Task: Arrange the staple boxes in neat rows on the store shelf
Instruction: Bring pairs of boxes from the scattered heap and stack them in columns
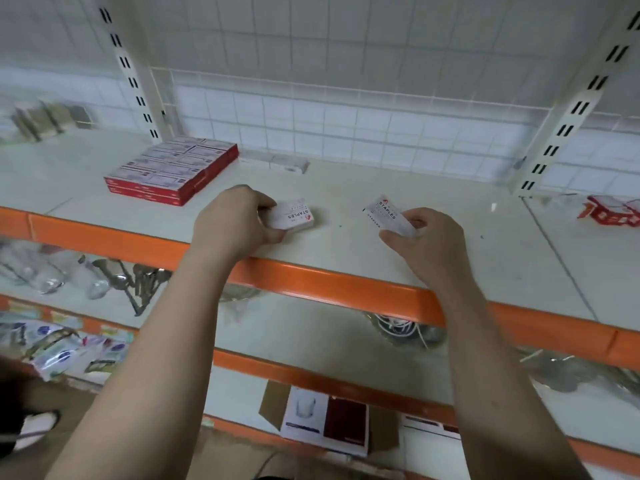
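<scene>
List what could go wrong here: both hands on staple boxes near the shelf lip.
1. The left hand grips a staples box close to the orange shelf edge; a slip could drop it.
2. The right hand pinches a tilted staples box; it may land crooked, out of line with the red stack.

Plenty of open shelf between the red box stack back left and the torn carton far right; white boxes sit at the back.

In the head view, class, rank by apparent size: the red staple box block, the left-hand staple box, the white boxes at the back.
1. Red staple box block.
2. White boxes at the back and left-hand staple box: look alike, and distance differs, so unranked.
</scene>
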A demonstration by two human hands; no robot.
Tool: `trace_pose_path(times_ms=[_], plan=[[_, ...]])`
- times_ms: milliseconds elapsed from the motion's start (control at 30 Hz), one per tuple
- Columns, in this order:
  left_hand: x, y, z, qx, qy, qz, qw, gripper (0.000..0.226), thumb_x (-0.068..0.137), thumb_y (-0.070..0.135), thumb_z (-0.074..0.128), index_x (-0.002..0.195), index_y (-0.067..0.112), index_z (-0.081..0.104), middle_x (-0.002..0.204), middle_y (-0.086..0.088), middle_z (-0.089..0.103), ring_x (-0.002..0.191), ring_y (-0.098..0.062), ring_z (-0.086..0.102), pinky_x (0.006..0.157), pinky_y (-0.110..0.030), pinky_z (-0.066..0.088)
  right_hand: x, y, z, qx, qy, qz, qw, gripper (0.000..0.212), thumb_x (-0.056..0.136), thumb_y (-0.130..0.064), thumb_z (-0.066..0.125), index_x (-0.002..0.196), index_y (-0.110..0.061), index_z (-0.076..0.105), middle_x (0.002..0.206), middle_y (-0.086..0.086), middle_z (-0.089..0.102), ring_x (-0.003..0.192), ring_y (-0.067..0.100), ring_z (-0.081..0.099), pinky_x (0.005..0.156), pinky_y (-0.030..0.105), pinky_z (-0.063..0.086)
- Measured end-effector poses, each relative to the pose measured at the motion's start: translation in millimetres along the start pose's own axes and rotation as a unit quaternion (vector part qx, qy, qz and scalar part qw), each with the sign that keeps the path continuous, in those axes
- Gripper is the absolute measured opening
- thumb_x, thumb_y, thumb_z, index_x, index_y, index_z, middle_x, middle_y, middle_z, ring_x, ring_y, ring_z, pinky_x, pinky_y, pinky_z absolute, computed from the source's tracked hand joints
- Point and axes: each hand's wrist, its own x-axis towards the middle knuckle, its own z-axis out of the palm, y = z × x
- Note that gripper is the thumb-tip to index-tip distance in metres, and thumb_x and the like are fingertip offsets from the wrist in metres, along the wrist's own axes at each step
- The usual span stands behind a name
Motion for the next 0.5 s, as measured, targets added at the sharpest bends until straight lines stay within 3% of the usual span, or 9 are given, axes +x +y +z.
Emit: trace_pose_path(times_ms=[67, 200, 333, 433, 500], plan=[[8, -26, -11, -0.001, -0.012, 0.017, 1.000, 0.038, 0.070, 0.035, 0.075, 0.106, 0.023, 0.068, 0.098, -0.001, 0.058, 0.097, -0.022, 0.055, 0.070, -0.028, 0.041, -5, -20, 20, 0.005, 0.005, 0.016, 1.000, 0.028, 0.075, -0.024, 0.074, 0.099, -0.012, 0.067, 0.091, 0.000, 0.061, 0.078, 0.011, 0.049, 0.058, 0.014, 0.032], [21, -63, -25, -0.006, -0.021, 0.041, 0.999, 0.033, 0.070, 0.034, 0.074, 0.101, 0.022, 0.070, 0.095, -0.004, 0.059, 0.091, -0.023, 0.055, 0.071, -0.032, 0.046, -6, -48, 49, -0.010, 0.010, 0.037, 0.999, 0.030, 0.076, -0.028, 0.073, 0.102, -0.014, 0.066, 0.099, 0.003, 0.062, 0.084, 0.013, 0.051, 0.066, 0.014, 0.029], [37, -86, -31, -0.021, -0.031, 0.055, 0.998, 0.032, 0.069, 0.035, 0.075, 0.098, 0.023, 0.070, 0.093, -0.006, 0.060, 0.091, -0.026, 0.056, 0.075, -0.037, 0.049, 3, -65, 66, -0.029, 0.014, 0.041, 0.999, 0.029, 0.076, -0.027, 0.073, 0.101, -0.014, 0.066, 0.094, 0.001, 0.060, 0.080, 0.014, 0.051, 0.060, 0.015, 0.028], [52, -97, -33, -0.035, -0.025, 0.060, 0.997, 0.032, 0.069, 0.033, 0.075, 0.099, 0.022, 0.070, 0.092, -0.006, 0.059, 0.087, -0.024, 0.055, 0.073, -0.036, 0.048, 19, -75, 76, -0.038, 0.003, 0.038, 0.999, 0.026, 0.075, -0.026, 0.073, 0.098, -0.015, 0.067, 0.090, -0.002, 0.061, 0.071, 0.013, 0.052, 0.054, 0.016, 0.034], [64, -102, -35, -0.039, -0.013, 0.062, 0.997, 0.032, 0.070, 0.033, 0.075, 0.099, 0.022, 0.070, 0.092, -0.005, 0.058, 0.084, -0.023, 0.054, 0.070, -0.033, 0.046, 36, -82, 81, -0.037, -0.009, 0.032, 0.999, 0.023, 0.075, -0.024, 0.073, 0.095, -0.015, 0.067, 0.087, 0.000, 0.062, 0.064, 0.012, 0.051, 0.058, 0.017, 0.042]])
